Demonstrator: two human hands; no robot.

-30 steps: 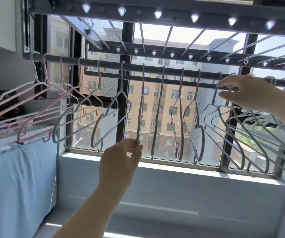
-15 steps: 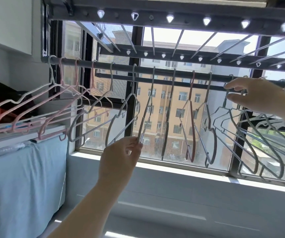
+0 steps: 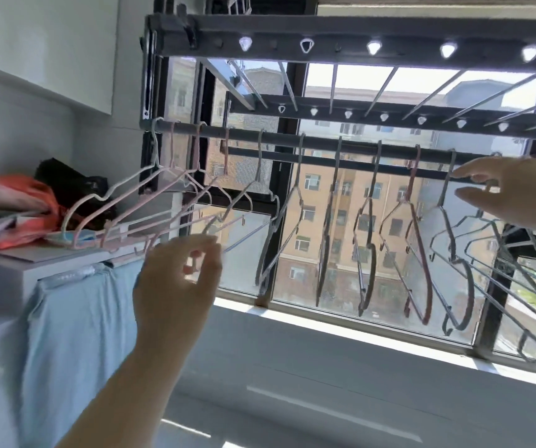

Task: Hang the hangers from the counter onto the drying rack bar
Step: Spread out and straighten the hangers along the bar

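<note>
The grey drying rack bar [image 3: 279, 138] runs across the window with several wire hangers hooked on it. White and pink hangers [image 3: 137, 218] hang at its left end and grey hangers [image 3: 368, 221] along the middle and right. One dark pink hanger [image 3: 417, 240] hangs among the grey ones. My left hand [image 3: 179, 279] is raised below the left group. Its fingers are loosely curled, thumb and forefinger nearly meet, and I see nothing between them. My right hand [image 3: 512, 192] is up at the bar's right end, with forefinger and thumb pinching the hook of a grey hanger [image 3: 490, 186].
A white counter [image 3: 50, 258] at the left carries orange and black clothing [image 3: 34, 195]. A light blue cloth [image 3: 76, 334] hangs over its front. The window sill [image 3: 357, 331] runs below the hangers. An upper rack frame with clips [image 3: 373, 46] is overhead.
My left hand let go of the grey hanger it pinched by the bottom and moved left under the pink ones. The view swung left. My right hand stays at the bar.
</note>
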